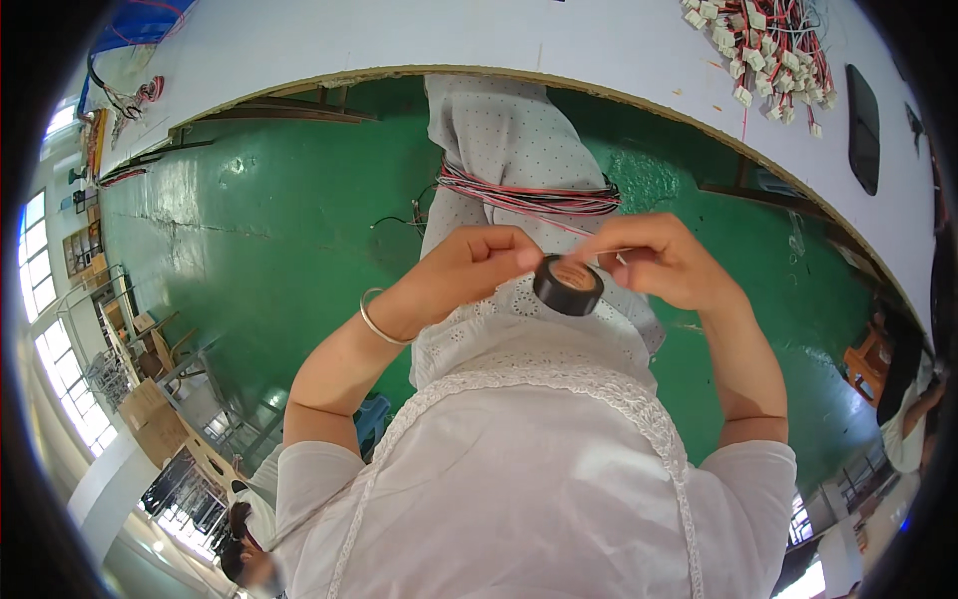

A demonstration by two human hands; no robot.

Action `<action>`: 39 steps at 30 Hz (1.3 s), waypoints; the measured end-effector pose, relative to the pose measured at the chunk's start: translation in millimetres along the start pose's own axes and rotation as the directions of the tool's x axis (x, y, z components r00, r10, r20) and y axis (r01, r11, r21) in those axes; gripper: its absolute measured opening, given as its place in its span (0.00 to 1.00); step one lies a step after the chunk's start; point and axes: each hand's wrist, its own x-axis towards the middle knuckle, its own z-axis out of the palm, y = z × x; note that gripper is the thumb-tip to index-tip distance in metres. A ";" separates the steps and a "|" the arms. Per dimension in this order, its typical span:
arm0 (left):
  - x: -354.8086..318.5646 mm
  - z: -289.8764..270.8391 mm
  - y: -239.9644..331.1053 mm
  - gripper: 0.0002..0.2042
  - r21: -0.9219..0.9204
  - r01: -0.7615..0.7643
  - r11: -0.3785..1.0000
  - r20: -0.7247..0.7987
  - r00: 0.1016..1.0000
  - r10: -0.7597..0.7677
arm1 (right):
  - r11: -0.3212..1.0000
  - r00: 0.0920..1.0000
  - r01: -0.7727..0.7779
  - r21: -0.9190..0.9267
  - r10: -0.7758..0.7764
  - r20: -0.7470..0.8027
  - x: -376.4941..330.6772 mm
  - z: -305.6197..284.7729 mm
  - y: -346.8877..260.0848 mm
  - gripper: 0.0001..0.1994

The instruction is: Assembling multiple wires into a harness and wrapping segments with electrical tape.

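Note:
A roll of black tape with a tan core hangs in front of my lap. The thumb and fingertips of my left hand are closed at its left edge. From the other side my right hand reaches in, its index finger at the top of the roll and slightly blurred. Its fingers are bent together, and a thin pale strand shows between them; what it is I cannot make out. A bundle of red, black and white wires lies across my thighs, with a pinkish-red wire running from it toward my right hand.
A white table curves along the far side. At its right are many wires with white connectors and a black phone. More wires lie at its left end. An orange stool stands right; another person is lower left.

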 end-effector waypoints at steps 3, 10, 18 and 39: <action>10.9 5.2 -11.4 0.08 0.662 -0.299 0.688 -0.021 0.909 0.415 | 0.989 0.960 -0.128 0.077 0.143 -0.239 6.7 10.8 3.7 0.07; 22.1 9.0 -17.1 0.08 0.939 -0.205 -0.275 0.342 0.499 0.796 | 0.932 0.879 -0.362 -0.018 0.335 -0.340 27.6 5.5 19.8 0.13; 15.0 -4.8 -31.7 0.06 0.684 -0.435 0.586 -0.069 0.761 0.645 | 0.858 0.922 -0.143 0.494 0.297 -0.249 8.3 8.6 25.0 0.12; 11.1 17.1 9.9 0.08 0.780 -0.341 0.524 0.035 0.860 0.509 | 0.816 0.973 -0.178 -0.550 0.063 -0.222 -0.1 -0.1 -10.8 0.09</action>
